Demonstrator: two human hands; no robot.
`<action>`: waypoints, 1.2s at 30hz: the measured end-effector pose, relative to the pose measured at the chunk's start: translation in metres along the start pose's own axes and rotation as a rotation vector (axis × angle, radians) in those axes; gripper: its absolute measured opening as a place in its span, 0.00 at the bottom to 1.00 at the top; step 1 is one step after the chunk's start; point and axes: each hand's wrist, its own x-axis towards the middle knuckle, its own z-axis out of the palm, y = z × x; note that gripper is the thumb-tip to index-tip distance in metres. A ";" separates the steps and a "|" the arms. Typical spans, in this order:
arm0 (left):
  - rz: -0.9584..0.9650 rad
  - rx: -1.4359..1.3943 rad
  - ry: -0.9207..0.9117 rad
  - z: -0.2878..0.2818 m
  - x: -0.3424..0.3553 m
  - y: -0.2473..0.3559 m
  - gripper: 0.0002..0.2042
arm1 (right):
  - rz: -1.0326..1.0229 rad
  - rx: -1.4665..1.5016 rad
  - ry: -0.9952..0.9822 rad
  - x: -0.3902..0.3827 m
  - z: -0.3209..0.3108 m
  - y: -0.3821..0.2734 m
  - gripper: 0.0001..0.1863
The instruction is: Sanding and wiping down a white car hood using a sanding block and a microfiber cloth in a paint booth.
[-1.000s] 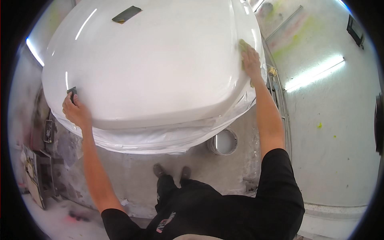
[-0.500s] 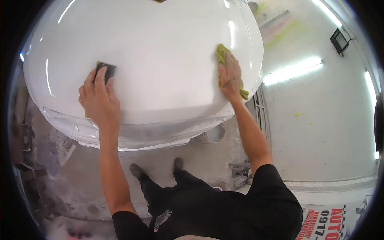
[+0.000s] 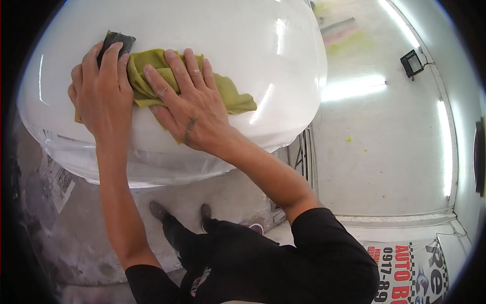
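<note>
Covering olive-green cloth (image 3: 143,76), right hand (image 3: 197,106) lies spread; left hand (image 3: 105,93) grips dark-grey pad (image 3: 121,40); trapped grit could scratch glossy white panel (image 3: 228,30).

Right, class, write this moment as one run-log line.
Left hand: gripping dark pad | Right hand: flat on green cloth | Surface: white panel beneath both

From the person's head, one fisheye view faces down, near the bare left hand (image 3: 105,90), bare right hand (image 3: 198,112) and glossy white curved panel (image 3: 228,38), with flat grey floor (image 3: 235,195) farther below.
</note>
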 end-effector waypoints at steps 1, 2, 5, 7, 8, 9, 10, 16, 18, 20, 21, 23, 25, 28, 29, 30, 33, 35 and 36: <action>-0.005 -0.004 -0.005 0.001 -0.001 0.001 0.12 | 0.005 -0.008 -0.001 0.001 -0.001 0.006 0.39; -0.008 -0.006 -0.010 0.003 -0.001 0.003 0.12 | -0.019 0.003 -0.027 0.000 -0.003 0.014 0.38; -0.009 0.032 -0.069 0.004 -0.002 0.004 0.13 | 0.010 -0.019 -0.035 -0.007 -0.013 0.064 0.38; 0.004 0.042 -0.066 0.001 0.001 0.003 0.13 | 0.076 -0.140 -0.011 -0.021 -0.017 0.125 0.39; 0.008 0.039 -0.066 0.003 0.002 0.007 0.13 | 0.105 -0.242 -0.005 -0.037 -0.022 0.167 0.38; 0.013 0.041 -0.066 0.001 0.002 0.010 0.13 | 0.182 -0.284 -0.006 -0.052 -0.031 0.208 0.36; 0.012 0.046 -0.067 0.000 0.003 0.008 0.13 | 0.260 -0.318 -0.004 -0.063 -0.039 0.239 0.34; 0.038 0.023 -0.016 0.003 0.005 0.010 0.12 | 0.537 -0.185 0.083 -0.164 -0.104 0.405 0.31; 0.035 0.043 -0.014 0.004 0.005 0.012 0.12 | 0.575 -0.140 0.105 -0.209 -0.119 0.460 0.30; 0.042 0.037 -0.016 0.009 0.002 0.015 0.12 | 0.831 -0.227 0.136 -0.261 -0.130 0.504 0.30; 0.033 0.031 -0.015 0.011 0.000 0.015 0.12 | 1.088 -0.295 0.167 -0.271 -0.132 0.517 0.30; 0.030 0.058 -0.054 0.005 0.001 0.005 0.12 | 1.039 -0.289 0.080 -0.259 -0.113 0.516 0.30; 0.032 0.077 -0.070 0.002 0.003 -0.003 0.13 | 0.987 -0.299 -0.005 -0.238 -0.104 0.515 0.30; 0.030 0.039 -0.067 0.015 0.002 0.003 0.14 | 0.854 -0.280 0.134 -0.191 -0.115 0.526 0.28; 0.033 0.013 -0.055 0.020 0.003 0.008 0.14 | 0.523 -0.455 0.116 -0.182 -0.122 0.529 0.27; 0.037 0.016 -0.058 0.021 0.003 0.010 0.14 | 0.361 -0.473 0.134 -0.155 -0.109 0.514 0.26; 0.051 0.078 -0.059 0.006 0.002 -0.003 0.12 | 0.415 -0.107 0.155 -0.066 -0.054 0.407 0.30; 0.046 0.055 -0.062 0.013 0.000 0.000 0.13 | 0.458 0.325 0.245 -0.047 -0.037 0.367 0.33; 0.051 0.050 -0.058 0.014 -0.001 0.000 0.13 | 0.372 0.258 0.129 -0.040 -0.027 0.346 0.36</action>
